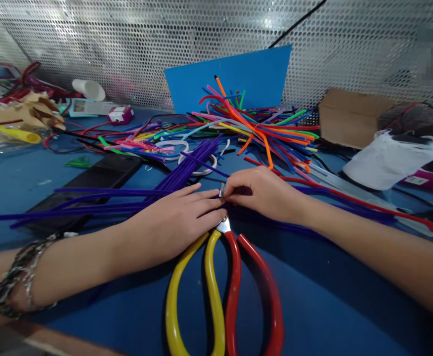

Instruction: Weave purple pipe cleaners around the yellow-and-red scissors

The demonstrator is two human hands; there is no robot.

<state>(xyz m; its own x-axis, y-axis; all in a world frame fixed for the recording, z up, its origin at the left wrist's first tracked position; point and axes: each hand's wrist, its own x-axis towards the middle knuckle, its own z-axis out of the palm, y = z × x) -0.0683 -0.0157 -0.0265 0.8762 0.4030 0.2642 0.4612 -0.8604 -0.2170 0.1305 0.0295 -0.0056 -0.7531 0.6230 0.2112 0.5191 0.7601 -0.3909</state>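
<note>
My left hand (185,215) lies flat with its fingers stretched out, over purple pipe cleaners (101,207) and the upper part of a pair of scissors. My right hand (264,193) is closed in a pinch beside the left fingertips, close to the blade tip. What sits in the pinch is hidden; one thin purple stem runs up to its index finger. Below my hands the scissors (224,225) rest on the blue table, with yellow handle loop on the left and red on the right. More purple pipe cleaners (187,165) lie in a bundle behind my left hand.
Behind my hands is a colourful pile of pipe cleaners (253,126) before a blue board (227,74). A black flat bar (86,185) lies at left. White face mask (392,158) and cardboard (353,116) are at right, paper cup (89,89) at back left, perforated metal wall (127,49) behind.
</note>
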